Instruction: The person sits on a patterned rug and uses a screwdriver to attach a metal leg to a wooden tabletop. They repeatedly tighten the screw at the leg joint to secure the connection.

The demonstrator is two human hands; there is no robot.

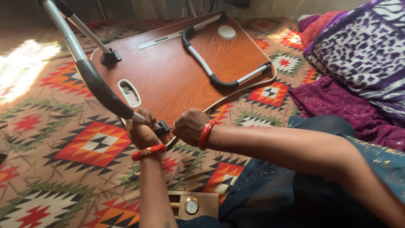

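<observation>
An upside-down folding lap table [177, 71] lies on a patterned bedspread [50, 169], its near corner at the hands. The left hand [141, 128] has its fingers clamped around the raised metal leg [101, 86] just by its hinge. The right hand [189, 126] is closed on the table's near edge beside that hinge. A small wooden clock [192, 205] sits near the bedspread's front edge.

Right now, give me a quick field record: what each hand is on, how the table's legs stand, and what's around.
left hand: grips raised leg near its hinge
right hand: on near edge of folding table, by the same hinge
table: upside down on patterned bedspread
other leg: folded flat on the underside
bangles: red, one on each wrist
nearby: small clock; purple fabrics
</observation>
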